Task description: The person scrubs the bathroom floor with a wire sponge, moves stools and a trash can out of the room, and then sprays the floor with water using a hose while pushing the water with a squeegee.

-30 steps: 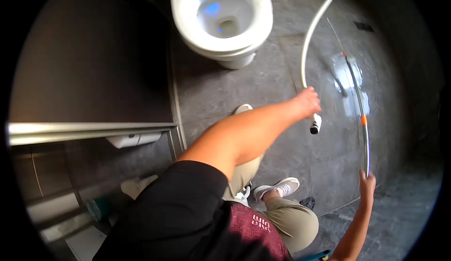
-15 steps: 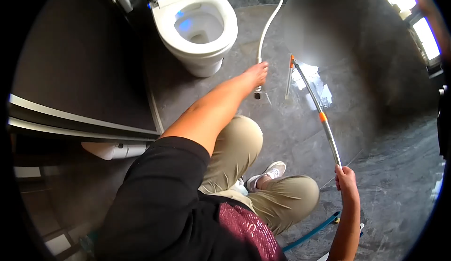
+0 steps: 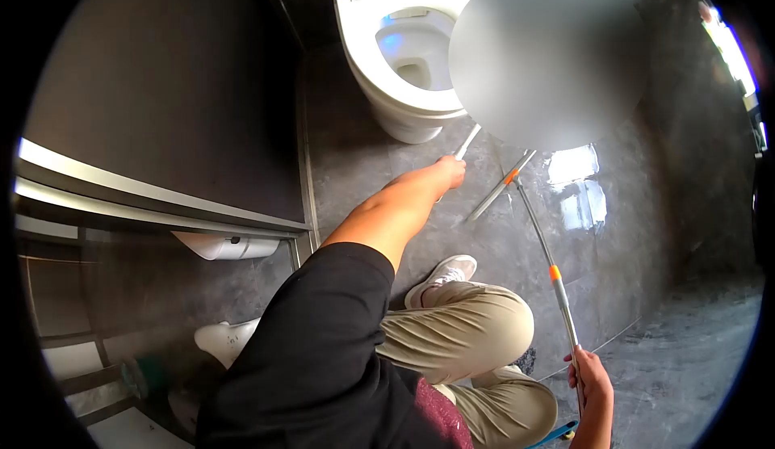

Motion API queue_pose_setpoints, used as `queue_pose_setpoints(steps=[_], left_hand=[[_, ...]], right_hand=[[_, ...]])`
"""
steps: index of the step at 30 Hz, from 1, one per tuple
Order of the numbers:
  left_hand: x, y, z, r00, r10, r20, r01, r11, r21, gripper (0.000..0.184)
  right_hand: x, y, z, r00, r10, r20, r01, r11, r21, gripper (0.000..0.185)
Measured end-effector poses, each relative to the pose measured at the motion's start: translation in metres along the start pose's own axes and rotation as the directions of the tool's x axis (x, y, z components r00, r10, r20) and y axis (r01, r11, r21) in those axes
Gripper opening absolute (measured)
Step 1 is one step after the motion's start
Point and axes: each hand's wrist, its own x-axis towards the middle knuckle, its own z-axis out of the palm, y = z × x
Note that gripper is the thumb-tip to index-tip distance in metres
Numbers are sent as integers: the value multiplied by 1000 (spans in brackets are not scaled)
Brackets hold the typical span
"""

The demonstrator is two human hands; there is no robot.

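Observation:
My left hand [image 3: 452,172] is closed around a white hose [image 3: 469,140], to the right of my left knee and below the toilet [image 3: 395,86]. The hose's end is mostly hidden by the hand. At the lower right, my right hand [image 3: 592,372] grips the grey pole of a floor squeegee [image 3: 538,227]. Its long blade, with an orange joint, lies slanted on the dark grey tiles between the toilet and a wet, shiny patch [image 3: 583,199].
A dark panel with a metal edge [image 3: 161,207] fills the left. Beyond it hangs a white dispenser [image 3: 230,245]. My bent legs [image 3: 468,324] and a shoe [image 3: 448,275] are below. Part of a blue handle [image 3: 553,434] shows at the bottom. A round grey blur [image 3: 549,53] covers the upper right.
The squeegee head has come nearer and its blade has turned from nearly upright in view to slanted. My left hand has moved nearer the toilet with the hose. The view has shifted.

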Motion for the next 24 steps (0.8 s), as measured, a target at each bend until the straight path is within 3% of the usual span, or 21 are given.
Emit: queue_pose_setpoints(steps=[1,2,3,4,5,7,9,11,12,13,15,16,17,19,20,21,23,24], left_hand=[[-2,-2,-3,999,13,33,-12,1000,-14,21],[-10,-6,-7,999,17,34,-17,1000,-19,21],[-21,-11,-10,997,-39,-72,38,999,-8,20],[-29,-14,-9,980,-93,-178,94,996,-3,18],[-27,-16,3,980,-90,-176,90,996,-7,18],[-25,-19,22,887,-296,-354,280,955,-95,15],[-32,-22,30,908,-322,-269,302,946,-114,16],[-49,-26,41,738,-323,-592,253,946,-201,20],[-50,-28,51,711,-343,-614,246,939,-240,33],[-52,-27,60,711,-346,-612,246,938,-245,33],[-57,-21,75,447,-548,-707,390,831,-397,43],[-62,-14,81,476,-600,-643,385,799,-461,56],[-66,-6,84,476,-604,-640,385,797,-465,56],[-74,8,80,526,-836,-158,358,386,-850,63],[-72,15,77,460,-888,-3,365,193,-911,57],[-73,19,75,460,-888,1,365,188,-912,57],[-80,22,77,527,-835,160,395,73,-916,43],[-80,22,84,506,-857,98,446,163,-880,27]], right_hand=[[-3,-4,6,1000,6,0,-6,1000,-2,35],[-8,-7,12,991,-16,-134,-5,987,-158,36],[-11,-9,16,964,-60,-259,-24,951,-309,36],[-10,-9,18,965,-54,-258,-30,950,-311,36],[-9,-8,19,906,-245,-345,41,863,-504,34],[-7,-5,20,698,-620,-359,70,558,-827,31],[-15,-3,20,676,-648,-351,85,541,-836,31],[-33,-12,25,753,-581,-309,118,581,-805,32],[-38,-13,29,762,-573,-300,121,582,-804,32],[-42,-14,35,764,-573,-298,119,579,-806,32],[-50,-16,45,815,-522,-253,141,601,-787,32],[-53,-18,50,815,-525,-247,139,590,-795,31],[-55,-19,54,816,-524,-245,137,587,-798,31],[-60,-22,59,769,-594,-236,153,529,-835,27],[-63,-22,57,771,-593,-233,151,526,-837,27],[-65,-22,53,782,-586,-214,154,514,-844,26],[-67,-26,49,794,-583,-175,176,495,-851,24],[-70,-30,48,789,-595,-153,185,467,-865,24]])
